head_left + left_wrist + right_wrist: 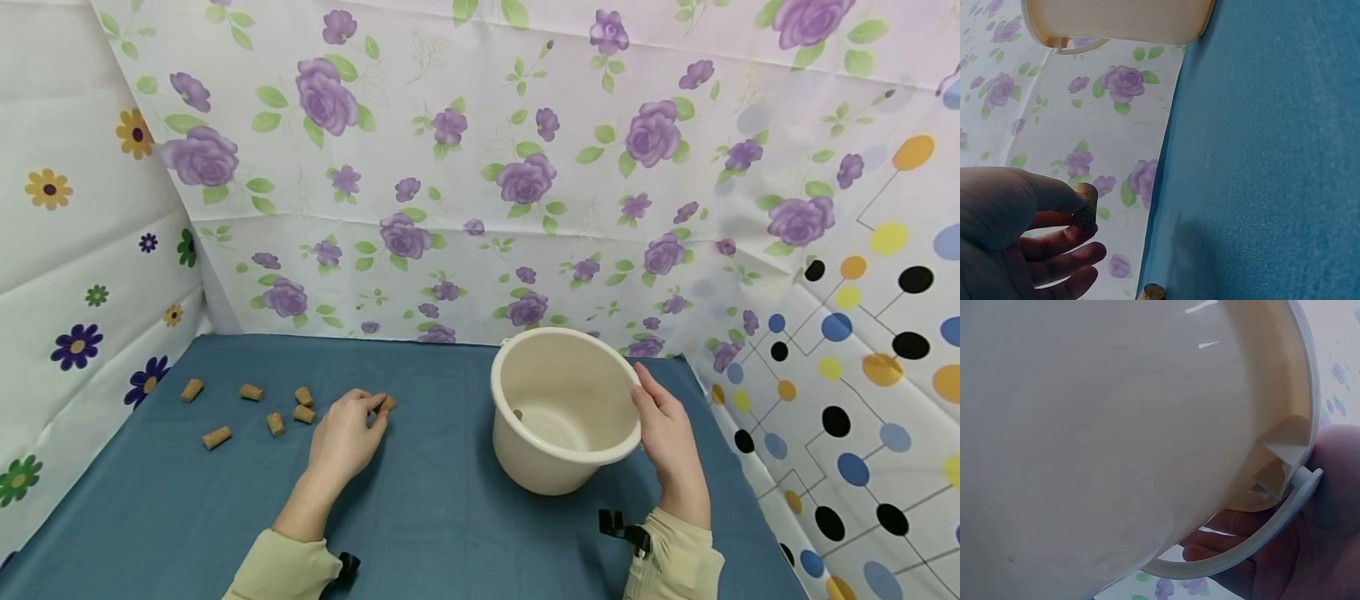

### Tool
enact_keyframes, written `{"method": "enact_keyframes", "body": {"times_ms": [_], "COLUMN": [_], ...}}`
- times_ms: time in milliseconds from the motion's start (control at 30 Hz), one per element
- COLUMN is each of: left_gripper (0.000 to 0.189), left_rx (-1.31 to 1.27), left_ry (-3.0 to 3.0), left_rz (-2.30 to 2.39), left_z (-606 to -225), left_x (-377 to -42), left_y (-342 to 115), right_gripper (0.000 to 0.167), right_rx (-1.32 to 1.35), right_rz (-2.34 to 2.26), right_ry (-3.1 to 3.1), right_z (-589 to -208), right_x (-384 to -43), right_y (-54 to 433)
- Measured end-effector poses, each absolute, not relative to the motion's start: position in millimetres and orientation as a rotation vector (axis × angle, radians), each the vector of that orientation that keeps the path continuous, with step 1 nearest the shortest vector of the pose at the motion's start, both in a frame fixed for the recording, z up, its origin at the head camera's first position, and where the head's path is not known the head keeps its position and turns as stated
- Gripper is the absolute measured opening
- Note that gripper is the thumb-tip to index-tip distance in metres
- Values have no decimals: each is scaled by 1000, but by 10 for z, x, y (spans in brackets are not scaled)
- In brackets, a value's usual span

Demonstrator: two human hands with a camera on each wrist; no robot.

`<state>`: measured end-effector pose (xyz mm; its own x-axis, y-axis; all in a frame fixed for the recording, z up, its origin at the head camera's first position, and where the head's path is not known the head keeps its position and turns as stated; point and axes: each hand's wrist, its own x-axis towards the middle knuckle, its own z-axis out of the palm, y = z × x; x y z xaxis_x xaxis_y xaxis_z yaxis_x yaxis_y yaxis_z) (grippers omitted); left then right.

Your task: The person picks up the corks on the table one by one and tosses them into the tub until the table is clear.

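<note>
My left hand (347, 437) pinches a cork (387, 403) between thumb and fingers, above the blue cloth. In the left wrist view the cork (1085, 206) stands out past the thumb tip, with the other fingers loosely bent below it. My right hand (667, 437) grips the rim of a cream plastic bucket (540, 467) at its right side. The right wrist view has the bucket's outer wall (1116, 437) up close, its curved handle (1241, 553) running across my fingers. Inside the bucket, a small brown piece (518, 414) shows at the left, mostly hidden by the rim.
Several loose corks lie on the blue cloth (435, 517) to the left, the nearest a cork (303, 414) beside my left hand. A floral curtain (450, 167) hangs behind the table; patterned sheets flank both sides.
</note>
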<state>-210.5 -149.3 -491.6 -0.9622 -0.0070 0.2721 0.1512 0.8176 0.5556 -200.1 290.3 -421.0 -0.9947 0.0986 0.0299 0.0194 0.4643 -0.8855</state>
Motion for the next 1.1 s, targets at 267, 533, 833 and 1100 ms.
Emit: {"method": "enact_keyframes", "body": {"times_ms": [267,533,833,1100], "left_gripper": [30,29,30,30], "left_rx": [-112,-110,-135,-204], "left_ry": [-2735,-2728,-2687,-2590], "left_rz": [-868,-851,-901,-1002], "left_z": [-4907,-4882,-4775,-4563], "left_x": [-2108,-2096,-2061,-1951], "left_y": [-1500,-1501,-1458,-1359], "right_gripper": [59,59,58,57], "right_rx": [-87,-40,-47,-59], "right_rz": [1644,1644,1648,1652], "right_ry": [-2605,-2616,-2608,-2612], "right_z": [-4203,-4219,-4220,-4217], "right_x": [-2012,-2033,-2051,-2050], "right_y": [2886,2837,2828,2820]}}
